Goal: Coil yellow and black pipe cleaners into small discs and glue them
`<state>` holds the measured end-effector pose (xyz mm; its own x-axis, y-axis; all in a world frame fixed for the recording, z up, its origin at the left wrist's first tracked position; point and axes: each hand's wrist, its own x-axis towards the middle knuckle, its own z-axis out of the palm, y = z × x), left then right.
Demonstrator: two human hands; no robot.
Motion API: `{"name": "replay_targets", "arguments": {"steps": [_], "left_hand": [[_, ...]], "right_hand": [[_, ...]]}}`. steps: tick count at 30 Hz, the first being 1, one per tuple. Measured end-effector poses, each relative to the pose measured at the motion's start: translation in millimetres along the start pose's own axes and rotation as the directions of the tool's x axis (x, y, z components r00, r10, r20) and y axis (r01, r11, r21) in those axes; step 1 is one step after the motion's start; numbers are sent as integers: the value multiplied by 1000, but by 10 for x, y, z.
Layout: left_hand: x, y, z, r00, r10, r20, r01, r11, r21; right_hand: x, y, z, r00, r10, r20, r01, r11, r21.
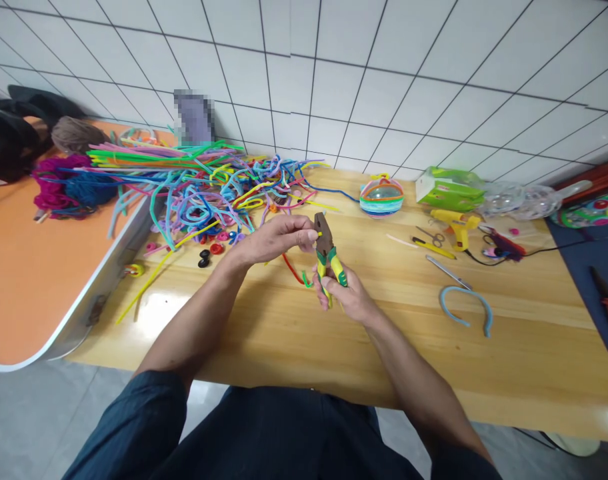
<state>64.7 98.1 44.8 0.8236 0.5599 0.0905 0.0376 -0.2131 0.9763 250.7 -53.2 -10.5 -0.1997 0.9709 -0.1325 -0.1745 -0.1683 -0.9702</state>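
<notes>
My right hand (351, 292) is wrapped round the yellow-and-green handles of a pair of pliers (325, 241), jaws pointing away from me. Beside the jaws, my left hand (279, 238) pinches a short yellow piece (319, 234), which looks like pipe cleaner; whether the jaws grip it I cannot tell. Below the left hand, a red pipe cleaner (293, 269) lies on the wooden table, with a curled green piece (307, 280) at its end, close to my right fingers. Beyond my left hand spreads a tangled heap of coloured pipe cleaners (199, 207).
A striped round ornament (381, 198) stands near the tiled wall. To the right lie a yellow glue gun (454, 227), scissors (431, 236), a yellow utility knife (434, 248) and a bent blue pipe cleaner (467, 291). Yarn balls (59, 183) sit on the orange table at left.
</notes>
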Motion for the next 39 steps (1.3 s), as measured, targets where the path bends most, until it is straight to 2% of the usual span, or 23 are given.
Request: {"name": "replay_targets", "arguments": {"steps": [3,5,9,13,15,17,21,24,26,29,31,36,39], "left_hand": [[-4,31,61,998,-28,-52,30,999,29],[-6,70,97,994,8,-108,1,996,84],[-13,117,124,968,183,-172,-142,964,226],[-4,79,160,954,191,-230,-125,954,274],[11,58,182,952,207,-227,-143,953,267],[22,53,190,956,184,-231,-130,964,231],[22,67,177,960,64,-271,-33,992,119],[30,53,199,950,52,-307,-19,994,107],[47,27,239,942,54,-332,-16,993,119],[76,-14,301,932,76,-355,-23,988,151],[87,-35,325,934,87,-345,-32,986,161],[89,-73,331,942,79,-327,-3,974,227],[97,-94,286,917,104,-386,9,960,280]], "right_hand": [[-16,-40,-48,998,-10,-65,3,995,-103],[-39,-82,-80,994,-23,-103,6,988,-156],[-76,-165,-104,1000,8,5,-8,998,-60],[-56,-189,-87,990,-1,-143,-22,987,-159],[-49,-184,-81,990,3,-139,-24,988,-151],[-59,-182,-84,992,3,-124,-24,985,-169],[-121,-228,-137,995,64,-76,-79,975,-208],[-170,-311,-220,992,127,-21,-129,972,-195],[-186,-372,-270,991,122,-52,-131,956,-261],[-173,-421,-291,979,28,-200,-116,888,-445],[-149,-416,-264,967,8,-256,-138,858,-494],[-112,-388,-191,962,178,-208,-246,896,-371],[-111,-438,-235,955,211,-208,-277,885,-373]]}}
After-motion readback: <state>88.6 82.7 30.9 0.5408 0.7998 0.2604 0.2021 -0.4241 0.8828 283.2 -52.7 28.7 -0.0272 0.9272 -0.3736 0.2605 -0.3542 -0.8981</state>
